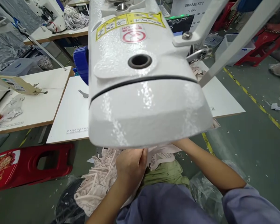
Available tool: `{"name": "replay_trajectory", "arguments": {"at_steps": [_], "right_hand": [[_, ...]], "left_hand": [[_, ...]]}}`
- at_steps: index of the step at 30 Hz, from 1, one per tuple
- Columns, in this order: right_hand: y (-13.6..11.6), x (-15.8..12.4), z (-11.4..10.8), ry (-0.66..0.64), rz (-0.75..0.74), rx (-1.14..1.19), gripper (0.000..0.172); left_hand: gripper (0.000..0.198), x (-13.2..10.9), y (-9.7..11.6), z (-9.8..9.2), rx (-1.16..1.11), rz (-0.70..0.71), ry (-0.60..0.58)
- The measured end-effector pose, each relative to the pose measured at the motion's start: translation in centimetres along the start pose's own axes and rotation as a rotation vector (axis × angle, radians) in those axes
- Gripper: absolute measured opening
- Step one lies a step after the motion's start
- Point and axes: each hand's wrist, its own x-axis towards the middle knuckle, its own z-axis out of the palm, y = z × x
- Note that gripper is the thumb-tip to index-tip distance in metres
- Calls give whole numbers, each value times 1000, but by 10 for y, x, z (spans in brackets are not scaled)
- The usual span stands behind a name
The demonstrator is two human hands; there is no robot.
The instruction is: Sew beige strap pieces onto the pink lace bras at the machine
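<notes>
In the head view, the left hand (132, 163) is curling closed, gripping pale pink cloth (162, 149) just below the front of a white sewing machine (149, 109). The right forearm (207, 165) is reaching in under the machine, which is hiding the right hand, so I cannot tell whether it is open or closed. Pale lace garments (96, 183) are lying heaped beside the left wrist; green cloth (164, 174) is resting between the arms. The white bench (70, 109) is extending behind.
</notes>
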Motion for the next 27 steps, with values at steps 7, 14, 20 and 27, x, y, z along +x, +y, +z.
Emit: {"name": "replay_trajectory", "arguments": {"at_steps": [7, 14, 20, 27], "right_hand": [[-2, 0, -2, -22, 14, 15, 6], [-1, -1, 0, -9, 57, 35, 3], [-4, -5, 0, 11, 41, 62, 11], [20, -16, 15, 90, 35, 215, 23]], "left_hand": [[34, -1, -1, -1, -5, 16, -3], [34, 0, -1, 0, -5, 25, 8], [28, -3, -7, -2, 18, 63, -21], [31, 1, -12, -12, 40, 117, 30]]}}
